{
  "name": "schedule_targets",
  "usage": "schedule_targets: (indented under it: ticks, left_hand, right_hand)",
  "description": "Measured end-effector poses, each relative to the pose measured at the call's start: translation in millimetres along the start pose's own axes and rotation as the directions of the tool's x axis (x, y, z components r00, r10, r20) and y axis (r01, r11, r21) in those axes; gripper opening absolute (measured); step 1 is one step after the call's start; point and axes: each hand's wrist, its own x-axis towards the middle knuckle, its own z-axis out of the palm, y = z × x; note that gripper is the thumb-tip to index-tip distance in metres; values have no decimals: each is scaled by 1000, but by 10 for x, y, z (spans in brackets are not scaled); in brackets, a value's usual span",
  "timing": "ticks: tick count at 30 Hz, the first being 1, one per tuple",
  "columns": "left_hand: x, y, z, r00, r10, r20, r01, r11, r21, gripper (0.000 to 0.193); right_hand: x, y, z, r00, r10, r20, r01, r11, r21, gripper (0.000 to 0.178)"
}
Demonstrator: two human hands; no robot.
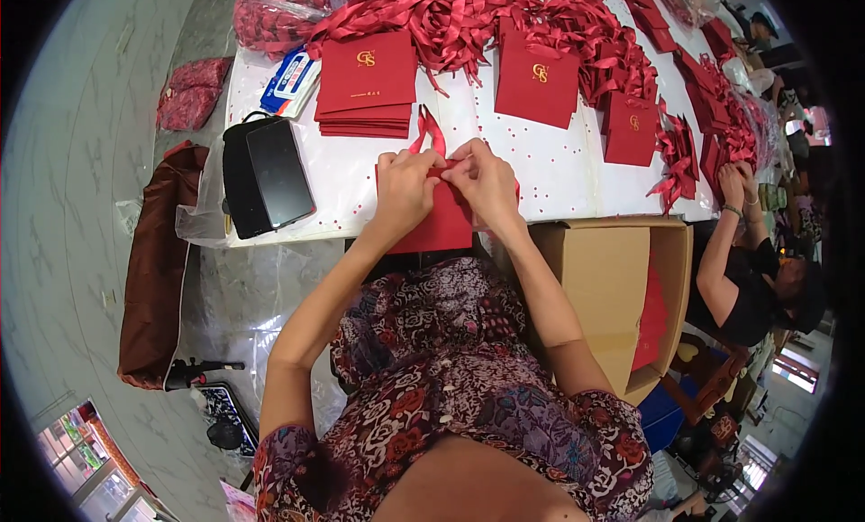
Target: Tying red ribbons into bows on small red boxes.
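Observation:
A red paper gift bag (434,223) lies at the table's near edge, partly beyond it, under both my hands. My left hand (405,187) is closed, its fingertips pinching red ribbon (431,130) at the bag's upper edge. Right beside it, my right hand (482,180) pinches the same ribbon with thumb and forefinger. The loose ribbon ends stick up beyond my fingers. Where the ribbon meets the bag is hidden by my fingertips. Just beyond lies a stack of flat red bags (367,76) with gold print.
A phone (281,184) on a black pouch and a blue-white packet (293,81) lie at left. Red ribbons (450,27) heap along the back, with more bags (538,81) right of centre. A cardboard box (604,297) stands near right. A co-worker's hands (734,181) work far right.

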Motion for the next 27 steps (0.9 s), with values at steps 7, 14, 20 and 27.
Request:
schedule_targets:
  ticks: [7,14,20,27]
  left_hand:
    - [60,8,-230,984,57,169,-57,998,-2,21]
    - [151,58,-223,951,294,94,-302,950,75,17]
    - [130,82,-250,966,202,161,-207,978,11,15]
    - [14,-120,-145,991,-53,121,59,997,-43,21]
  right_hand:
    - [245,-24,-265,953,89,289,-35,981,-189,23]
    - [596,107,-320,752,218,622,-245,968,-43,36]
    - [620,141,-32,983,90,159,-56,978,-202,34]
    - [576,176,-317,1000,-28,8,29,983,-182,29]
